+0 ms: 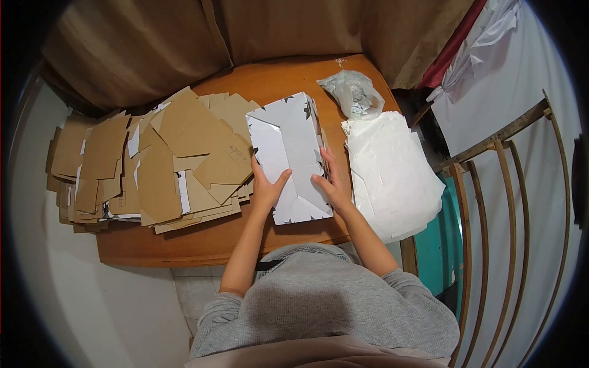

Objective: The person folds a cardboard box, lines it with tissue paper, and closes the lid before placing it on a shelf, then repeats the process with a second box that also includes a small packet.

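A white folded box with dark star shapes (279, 138) lies near the middle of the brown table, its upper face closed by flaps that meet along creases. My left hand (268, 189) grips its left side, thumb on top and fingers along the edge. On the right side my right hand (332, 184) holds the same box, its thumb pressing the upper face and its fingers spread along the side. The undersides of both hands are hidden.
Flat brown cardboard pieces (187, 132) are piled on the left of the table (264, 80). A stack of white sheets (392, 178) lies at the right, a clear plastic bag (356, 95) behind it. A wooden rack (503, 159) stands farther right.
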